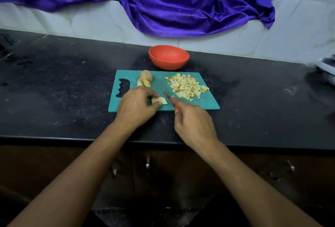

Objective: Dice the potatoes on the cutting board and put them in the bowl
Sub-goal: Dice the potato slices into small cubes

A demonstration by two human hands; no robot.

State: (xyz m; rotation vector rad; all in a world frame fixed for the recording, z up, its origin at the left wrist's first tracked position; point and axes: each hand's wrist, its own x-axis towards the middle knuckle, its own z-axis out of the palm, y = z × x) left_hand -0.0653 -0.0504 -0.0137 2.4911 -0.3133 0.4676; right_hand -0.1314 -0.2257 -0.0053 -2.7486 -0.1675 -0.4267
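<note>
A teal cutting board (208,102) lies on the black counter. My left hand (137,105) pinches a pale potato slice (161,100) near the board's front edge. My right hand (194,125) grips an orange-handled knife (165,94), its blade lying just right of the slice and pointing away from me. A heap of diced potato (187,87) covers the board's right half. At the board's back left sit a partly cut potato and loose slices (145,80). Behind the board stands a red bowl (169,57); nothing shows inside it.
The black counter (63,90) runs left and right of the board, with its front edge near my forearms. Purple cloth (181,5) hangs on the tiled wall behind. A grey-white object (326,69) sits at the far right. Cabinet doors with handles (147,163) are below.
</note>
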